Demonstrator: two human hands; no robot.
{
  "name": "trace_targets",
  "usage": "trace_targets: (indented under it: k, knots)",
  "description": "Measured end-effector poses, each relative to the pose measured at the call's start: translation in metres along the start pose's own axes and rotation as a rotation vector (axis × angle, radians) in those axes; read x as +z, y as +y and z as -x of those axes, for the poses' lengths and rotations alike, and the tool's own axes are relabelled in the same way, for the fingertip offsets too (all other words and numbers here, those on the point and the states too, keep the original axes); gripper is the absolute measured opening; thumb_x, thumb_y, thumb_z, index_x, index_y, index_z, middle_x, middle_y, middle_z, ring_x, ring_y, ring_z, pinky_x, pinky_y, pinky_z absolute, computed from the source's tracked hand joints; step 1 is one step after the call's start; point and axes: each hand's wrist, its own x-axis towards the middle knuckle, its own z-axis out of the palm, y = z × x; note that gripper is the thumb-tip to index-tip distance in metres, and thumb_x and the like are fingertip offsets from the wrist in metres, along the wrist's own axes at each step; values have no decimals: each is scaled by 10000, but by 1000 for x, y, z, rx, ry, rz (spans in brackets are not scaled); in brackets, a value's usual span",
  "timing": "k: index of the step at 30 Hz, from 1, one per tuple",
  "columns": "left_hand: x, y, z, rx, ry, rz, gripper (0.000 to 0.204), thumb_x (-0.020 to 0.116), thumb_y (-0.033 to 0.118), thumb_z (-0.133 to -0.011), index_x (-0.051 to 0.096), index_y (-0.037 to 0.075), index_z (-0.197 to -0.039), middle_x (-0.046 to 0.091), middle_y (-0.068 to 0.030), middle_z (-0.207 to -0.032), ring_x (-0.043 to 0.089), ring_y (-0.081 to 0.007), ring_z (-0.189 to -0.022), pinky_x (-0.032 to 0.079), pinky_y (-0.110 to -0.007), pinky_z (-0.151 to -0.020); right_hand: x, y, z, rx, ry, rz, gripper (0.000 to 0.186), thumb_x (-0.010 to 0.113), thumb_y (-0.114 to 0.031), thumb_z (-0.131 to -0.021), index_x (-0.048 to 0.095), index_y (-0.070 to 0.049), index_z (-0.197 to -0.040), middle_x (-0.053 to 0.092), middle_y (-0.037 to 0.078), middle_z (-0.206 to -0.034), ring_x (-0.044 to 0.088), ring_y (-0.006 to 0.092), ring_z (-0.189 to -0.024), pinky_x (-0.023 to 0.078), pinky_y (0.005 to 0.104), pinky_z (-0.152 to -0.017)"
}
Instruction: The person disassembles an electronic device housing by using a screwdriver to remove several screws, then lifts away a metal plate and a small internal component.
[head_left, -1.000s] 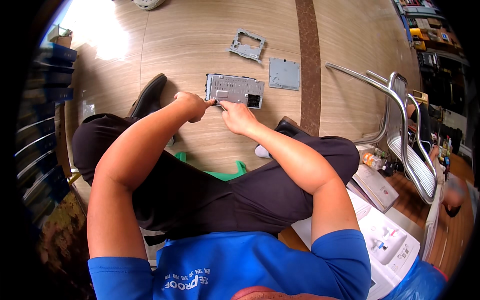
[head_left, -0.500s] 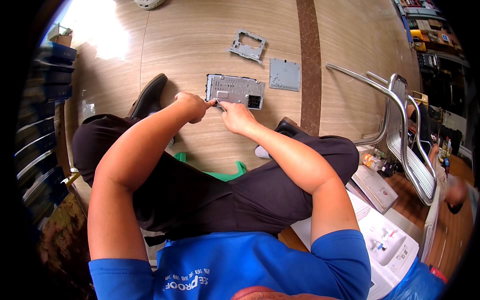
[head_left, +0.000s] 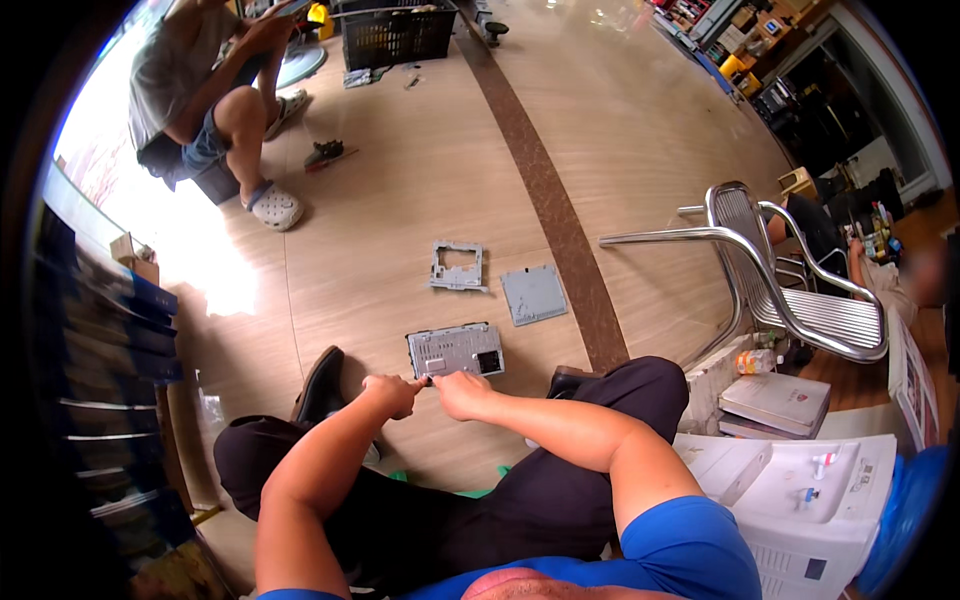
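Note:
On the floor in front of me lies a grey metal car stereo unit (head_left: pixel 450 350) with slotted vents and a black connector block at its right end. My left hand (head_left: pixel 392 396) is closed at the unit's near left edge, its index finger reaching toward my right hand. My right hand (head_left: pixel 464 396) is closed beside it, fingers pinched together. A small dark spot shows between the two fingertips; what it is I cannot make out. Beyond the unit lie a grey metal frame bracket (head_left: pixel 437 268) and a flat grey metal cover plate (head_left: pixel 534 295).
A chrome chair (head_left: pixel 745 250) stands at right, near stacked books (head_left: pixel 775 400) and a white water dispenser (head_left: pixel 835 490). Another person (head_left: pixel 190 90) sits at far left, near a black crate (head_left: pixel 398 38). Blue boxes (head_left: pixel 120 330) line the left side. Another person is partly seen at far right.
My view has tilted up, so the seated person and the crate now show. Both hands stay close together at the unit's near edge. The unit, bracket and plate appear lower in the picture.

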Motion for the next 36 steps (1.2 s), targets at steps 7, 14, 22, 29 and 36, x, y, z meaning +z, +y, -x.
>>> trace_targets:
  k: [7, 14, 22, 29, 36]
  knots:
    - [-4, 0, 11, 5, -28, 0, 805, 608, 446, -949, 111, 382, -1579, 497, -48, -1482, 506, -277, -1334, 464, -573, -972, 12, 9, -9, -94, -18, 162, 289, 417, -197, -1000, 644, -64, -1121, 713, 193, -952, 698, 383, -909, 554, 507, -747]
    - [-14, 0, 17, 16, -36, -46, 799, 593, 443, -953, 104, 370, -1581, 483, -61, -1492, 488, -281, -1351, 466, -537, -998, 10, 14, -14, -185, 28, 263, 226, 506, -158, -926, 670, -84, -1063, 724, 166, -919, 711, 347, -883, 564, 479, -710]
    - [-15, 4, 13, 84, 86, -64, 735, 665, 445, -882, 314, 345, -1520, 587, -165, -1339, 593, -342, -1216, 499, -481, -976, 25, 20, -25, -207, 38, 391, 191, 705, -146, -770, 750, -108, -951, 740, 118, -943, 722, 289, -896, 577, 444, -692]
    - [-11, 4, 8, 162, 287, -7, 492, 693, 352, -855, 568, 236, -1316, 658, -181, -1177, 637, -358, -1110, 516, -480, -933, 18, 15, -9, -231, 111, 366, 151, 641, -136, -776, 754, -81, -859, 741, 126, -893, 720, 281, -858, 576, 456, -653]
    - [-8, 10, -6, 115, 535, 118, 293, 677, 298, -862, 669, 183, -1132, 689, -161, -1097, 660, -369, -1024, 530, -493, -863, 21, 23, -4, -306, 156, 364, 151, 635, -139, -779, 751, -69, -844, 739, 142, -869, 720, 297, -838, 575, 470, -644]
